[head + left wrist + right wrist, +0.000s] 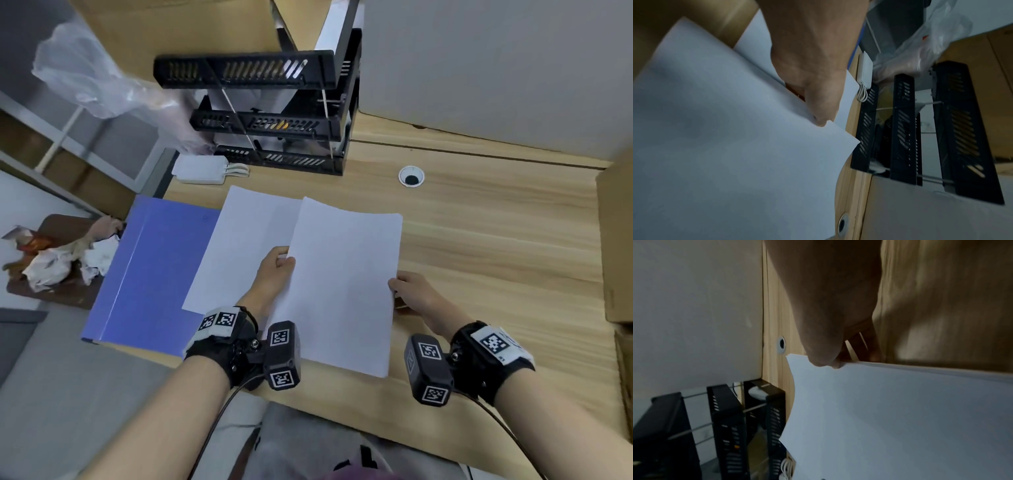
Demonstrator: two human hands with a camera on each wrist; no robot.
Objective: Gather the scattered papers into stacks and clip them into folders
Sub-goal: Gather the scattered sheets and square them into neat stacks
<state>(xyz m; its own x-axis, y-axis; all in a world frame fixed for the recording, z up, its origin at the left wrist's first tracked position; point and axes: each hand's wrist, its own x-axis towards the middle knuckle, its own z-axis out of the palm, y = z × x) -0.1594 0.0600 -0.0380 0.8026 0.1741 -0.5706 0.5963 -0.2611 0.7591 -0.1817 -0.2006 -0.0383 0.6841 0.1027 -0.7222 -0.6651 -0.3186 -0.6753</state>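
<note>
A stack of white papers (342, 284) is held a little above the wooden desk (479, 240). My left hand (277, 267) pinches its left edge, thumb on top (818, 113). My right hand (407, 291) pinches its right edge, thumb over the sheets (824, 360) and fingers below. The stack's layered edge (941, 369) shows in the right wrist view. A second white sheet (239, 246) lies flat on the desk to the left, partly under the held stack (715, 146). A blue folder (150, 270) lies shut at the desk's left end, under that sheet's edge.
A black three-tier paper tray (274, 113) stands at the back of the desk, with a white power adapter (202, 169) beside it. A cable grommet (411, 176) sits mid-desk. Cardboard boxes (616, 246) stand at the right. Crumpled paper fills a bin (58, 260) at the left.
</note>
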